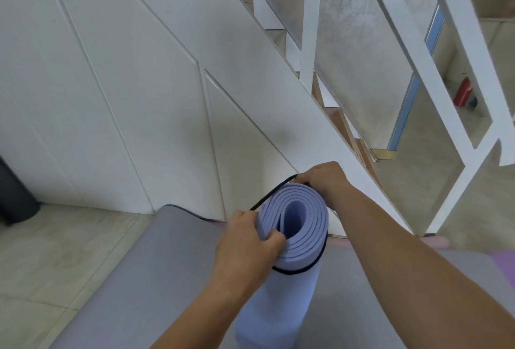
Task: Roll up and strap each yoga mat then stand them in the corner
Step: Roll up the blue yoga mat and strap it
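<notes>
A lavender yoga mat (289, 287), rolled tight, stands upright in front of me with its spiral end facing up. A black strap (271, 194) loops round the roll just below the top and runs free from one hand to the other. My left hand (245, 243) grips the top rim of the roll, thumb curled over the layers, with the strap running under its fingers. My right hand (324, 178) pinches the strap's other end at the far rim of the roll.
A grey mat (156, 259) lies flat on the tiled floor under the roll, and a purple mat (504, 261) shows at the right edge. White stair panelling (139, 84) and railings (434, 75) rise ahead. A dark object (14, 195) stands at the far left.
</notes>
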### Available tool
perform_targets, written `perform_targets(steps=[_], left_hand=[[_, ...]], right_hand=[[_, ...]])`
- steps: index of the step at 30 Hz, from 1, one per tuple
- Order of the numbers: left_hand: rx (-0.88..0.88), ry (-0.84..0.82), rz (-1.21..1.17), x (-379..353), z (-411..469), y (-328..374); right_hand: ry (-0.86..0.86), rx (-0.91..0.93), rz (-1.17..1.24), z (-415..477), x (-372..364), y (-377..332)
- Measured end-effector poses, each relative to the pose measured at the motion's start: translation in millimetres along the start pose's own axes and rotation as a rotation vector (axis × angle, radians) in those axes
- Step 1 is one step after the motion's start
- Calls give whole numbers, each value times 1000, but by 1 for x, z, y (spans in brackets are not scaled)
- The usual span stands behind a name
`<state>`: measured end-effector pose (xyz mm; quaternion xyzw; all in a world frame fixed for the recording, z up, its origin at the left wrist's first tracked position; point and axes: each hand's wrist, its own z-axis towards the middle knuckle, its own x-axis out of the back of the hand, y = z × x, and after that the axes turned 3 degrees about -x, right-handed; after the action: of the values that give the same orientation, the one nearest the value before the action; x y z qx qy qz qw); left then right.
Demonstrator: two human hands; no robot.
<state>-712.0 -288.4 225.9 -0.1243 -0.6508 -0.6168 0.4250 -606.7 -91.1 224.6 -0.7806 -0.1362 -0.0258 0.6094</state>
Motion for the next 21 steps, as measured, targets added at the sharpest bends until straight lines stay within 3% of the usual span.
perform_targets(steps=[1, 3, 5, 9, 21], left_hand=[[17, -10, -35, 1, -1, -1], [73, -24, -139, 3, -4, -3], [126, -34, -240, 7, -3, -5], [203, -32, -352, 18, 14, -11], [325, -89, -590, 12, 62, -19]], right_hand=[[-22, -26, 37, 5, -6, 5], [-3, -33, -162, 15, -10, 29], [-40, -165, -47, 18, -9, 64], [-82, -261, -159, -13, -9, 97], [-230, -389, 322, -56, 24, 68]])
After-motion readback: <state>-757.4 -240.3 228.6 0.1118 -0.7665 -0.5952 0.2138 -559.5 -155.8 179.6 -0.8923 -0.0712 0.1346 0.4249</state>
